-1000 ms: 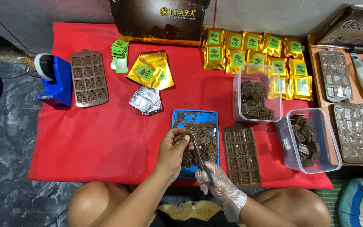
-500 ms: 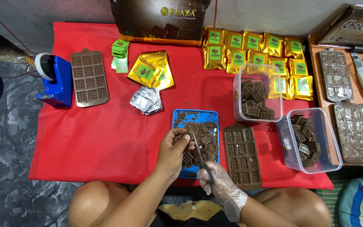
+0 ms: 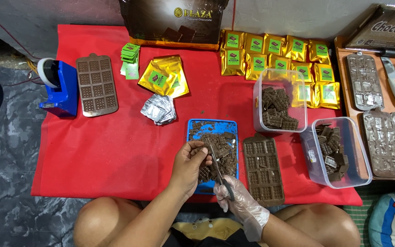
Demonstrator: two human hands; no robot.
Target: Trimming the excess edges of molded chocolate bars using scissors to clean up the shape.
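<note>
My left hand (image 3: 189, 161) fingers clamp a chocolate piece (image 3: 200, 151) above the blue tray (image 3: 196, 128), my gloved right hand (image 3: 239, 197) fingers grip scissors (image 3: 219, 171); a skewed cut could nick my fingertips.

Red cloth (image 3: 115, 151) on floor: blue tray (image 3: 196, 132), moulds, gold packets, probably tape dispenser (image 3: 58, 89).

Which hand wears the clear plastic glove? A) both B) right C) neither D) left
B: the right hand, holding the scissors, is covered by a clear plastic glove, while the left hand, holding a chocolate piece over the blue tray, is bare.
</note>
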